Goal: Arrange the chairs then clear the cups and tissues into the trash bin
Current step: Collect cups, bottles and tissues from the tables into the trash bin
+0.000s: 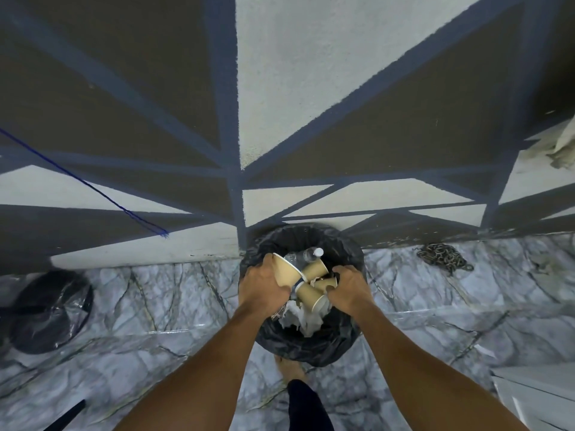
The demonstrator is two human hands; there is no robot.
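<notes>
The left hand (264, 286) shows its back to the camera, knuckles toward 12 o'clock, fingers and thumb curled round a tan cup (286, 270) whose open mouth points to 11 o'clock. The right hand (350, 289), at 3 o'clock from it, is also back-up with its fingers curled in against a cluster of 3 more paper cups (311, 298); which of these it clasps I cannot tell. Both forearms are bare and reach up from 6 o'clock, converging so that the cups sit bunched between the 2 hands.

White tissues (306, 320) hang crumpled below the cups, toward 6 o'clock. Hands, cups and tissues are all over the mouth of the trash bin (311, 346), which is lined with a black bag. A clear plastic bottle (311, 255) lies in the bin at 12 o'clock. The bin stands on a marbled floor (155, 306) against a wall (311, 88) painted with triangles. A chain (443, 259) lies at 2 o'clock, and a black round base (49, 309) at 9 o'clock.
</notes>
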